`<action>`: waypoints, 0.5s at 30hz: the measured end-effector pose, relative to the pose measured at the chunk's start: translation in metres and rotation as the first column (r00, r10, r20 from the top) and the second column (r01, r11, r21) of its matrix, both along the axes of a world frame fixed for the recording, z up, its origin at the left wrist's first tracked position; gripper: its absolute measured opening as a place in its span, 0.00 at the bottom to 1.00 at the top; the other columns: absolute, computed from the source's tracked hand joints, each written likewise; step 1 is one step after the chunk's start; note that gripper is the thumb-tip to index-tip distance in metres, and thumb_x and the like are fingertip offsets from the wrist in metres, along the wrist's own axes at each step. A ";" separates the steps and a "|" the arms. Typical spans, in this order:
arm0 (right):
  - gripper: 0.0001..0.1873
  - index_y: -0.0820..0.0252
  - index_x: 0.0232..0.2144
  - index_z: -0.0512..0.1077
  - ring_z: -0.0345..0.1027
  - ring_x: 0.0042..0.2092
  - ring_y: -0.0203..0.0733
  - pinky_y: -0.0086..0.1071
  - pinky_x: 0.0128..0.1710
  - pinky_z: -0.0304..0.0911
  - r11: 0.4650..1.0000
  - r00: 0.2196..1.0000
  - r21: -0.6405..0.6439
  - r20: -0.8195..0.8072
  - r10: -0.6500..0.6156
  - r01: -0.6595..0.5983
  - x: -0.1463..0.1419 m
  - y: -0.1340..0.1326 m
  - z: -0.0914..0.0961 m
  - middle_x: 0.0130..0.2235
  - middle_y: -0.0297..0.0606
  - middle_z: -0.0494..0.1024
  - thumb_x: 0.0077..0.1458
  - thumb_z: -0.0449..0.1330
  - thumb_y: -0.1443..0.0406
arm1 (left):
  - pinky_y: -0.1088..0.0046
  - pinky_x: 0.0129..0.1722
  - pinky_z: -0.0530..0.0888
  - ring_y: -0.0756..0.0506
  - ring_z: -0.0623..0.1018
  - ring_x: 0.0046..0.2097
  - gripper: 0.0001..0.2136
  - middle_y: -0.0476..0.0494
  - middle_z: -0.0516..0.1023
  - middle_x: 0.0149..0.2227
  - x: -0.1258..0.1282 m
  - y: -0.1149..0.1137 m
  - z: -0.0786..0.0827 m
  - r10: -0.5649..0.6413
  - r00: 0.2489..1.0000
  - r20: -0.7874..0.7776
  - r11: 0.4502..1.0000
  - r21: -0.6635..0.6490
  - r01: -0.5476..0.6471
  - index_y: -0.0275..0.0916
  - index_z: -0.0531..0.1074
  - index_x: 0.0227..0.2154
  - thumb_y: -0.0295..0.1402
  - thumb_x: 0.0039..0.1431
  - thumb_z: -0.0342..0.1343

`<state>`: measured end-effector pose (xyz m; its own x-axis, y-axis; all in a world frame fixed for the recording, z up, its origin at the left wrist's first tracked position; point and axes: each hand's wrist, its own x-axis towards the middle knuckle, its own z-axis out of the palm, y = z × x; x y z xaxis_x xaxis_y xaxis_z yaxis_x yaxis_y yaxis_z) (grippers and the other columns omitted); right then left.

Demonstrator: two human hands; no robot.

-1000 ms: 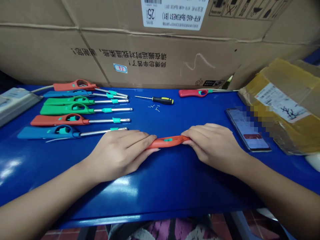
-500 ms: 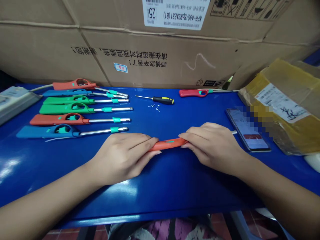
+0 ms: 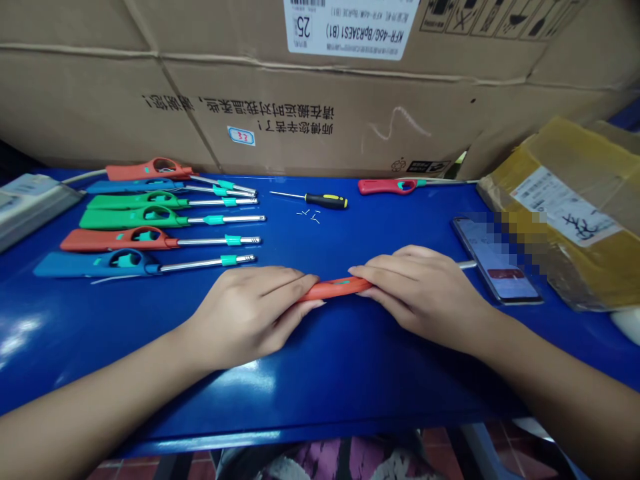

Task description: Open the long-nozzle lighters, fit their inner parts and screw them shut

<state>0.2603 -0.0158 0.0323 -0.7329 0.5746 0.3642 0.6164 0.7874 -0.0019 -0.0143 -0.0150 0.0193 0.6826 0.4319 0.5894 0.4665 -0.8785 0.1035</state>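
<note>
An orange gas lighter point(image 3: 336, 288) is held level over the blue table by both my hands. My left hand point(image 3: 255, 310) is closed round its left end, thumb below and fingers above. My right hand point(image 3: 420, 290) grips the other end in the same way, and a metal tip pokes out beyond it on the right. Fingers cover most of the lighter; only the narrow orange middle with a small green mark shows. To the left lie several lighters in a row, the nearest a blue lighter point(image 3: 95, 264) and, behind it, an orange-red lighter point(image 3: 107, 239).
A black and yellow screwdriver point(image 3: 326, 201) lies at the back beside small white slivers. Right of it is a red lighter point(image 3: 375, 187). A phone point(image 3: 493, 260) and a taped carton point(image 3: 565, 220) stand on the right. A large cardboard box point(image 3: 250, 93) walls off the back.
My right hand has shifted slightly left along the orange lighter, and more of the metal tip shows on its right. My left hand is nearly still.
</note>
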 end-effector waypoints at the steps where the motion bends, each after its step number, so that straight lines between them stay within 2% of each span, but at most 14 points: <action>1: 0.13 0.60 0.49 0.76 0.78 0.41 0.39 0.36 0.40 0.66 1.000 1.000 0.000 -0.017 0.005 -0.005 0.000 -0.001 0.000 0.45 0.35 0.85 0.69 0.54 0.65 | 0.68 0.34 0.81 0.44 0.83 0.34 0.09 0.38 0.84 0.38 0.000 0.000 -0.001 -0.006 1.000 -0.001 1.000 -0.016 0.006 0.30 0.76 0.44 0.30 0.65 0.59; 6: 0.10 0.60 0.44 0.77 0.78 0.38 0.39 0.36 0.38 0.64 0.996 0.996 0.051 -0.056 -0.072 0.075 -0.002 -0.007 0.003 0.42 0.35 0.85 0.68 0.56 0.65 | 0.72 0.36 0.79 0.46 0.82 0.36 0.09 0.39 0.83 0.38 0.003 0.001 -0.002 0.006 1.000 0.017 0.983 -0.184 -0.003 0.31 0.76 0.45 0.31 0.67 0.57; 9: 0.13 0.63 0.45 0.76 0.77 0.37 0.43 0.38 0.39 0.63 0.990 0.990 0.040 0.023 -0.137 0.136 -0.004 -0.008 0.007 0.40 0.38 0.84 0.69 0.53 0.63 | 0.76 0.36 0.78 0.48 0.81 0.36 0.09 0.43 0.83 0.39 0.007 0.000 0.002 0.064 0.995 0.076 0.919 -0.394 -0.029 0.35 0.76 0.46 0.32 0.68 0.56; 11: 0.18 0.67 0.51 0.74 0.76 0.40 0.45 0.40 0.40 0.63 0.994 0.993 0.056 0.061 -0.099 0.096 -0.003 -0.005 0.008 0.41 0.42 0.83 0.70 0.52 0.60 | 0.78 0.34 0.77 0.49 0.81 0.35 0.10 0.45 0.84 0.38 0.011 -0.001 0.006 0.120 0.983 0.142 0.818 -0.576 -0.017 0.37 0.77 0.46 0.34 0.68 0.55; 14: 0.23 0.71 0.58 0.69 0.73 0.39 0.47 0.39 0.39 0.62 0.991 0.993 0.132 0.118 -0.026 0.010 0.000 0.000 0.006 0.43 0.46 0.82 0.69 0.53 0.59 | 0.81 0.18 0.69 0.53 0.74 0.21 0.12 0.50 0.81 0.27 0.015 -0.001 0.011 0.209 0.956 0.207 0.584 -0.810 0.048 0.37 0.78 0.41 0.39 0.70 0.52; 15: 0.23 0.71 0.59 0.68 0.73 0.38 0.46 0.39 0.37 0.61 0.988 0.990 0.155 0.137 -0.022 0.001 0.001 0.001 0.005 0.42 0.45 0.82 0.69 0.54 0.60 | 0.82 0.15 0.65 0.54 0.70 0.17 0.14 0.51 0.79 0.23 0.016 0.000 0.011 0.227 0.951 0.211 0.529 -0.846 0.061 0.36 0.78 0.40 0.40 0.70 0.52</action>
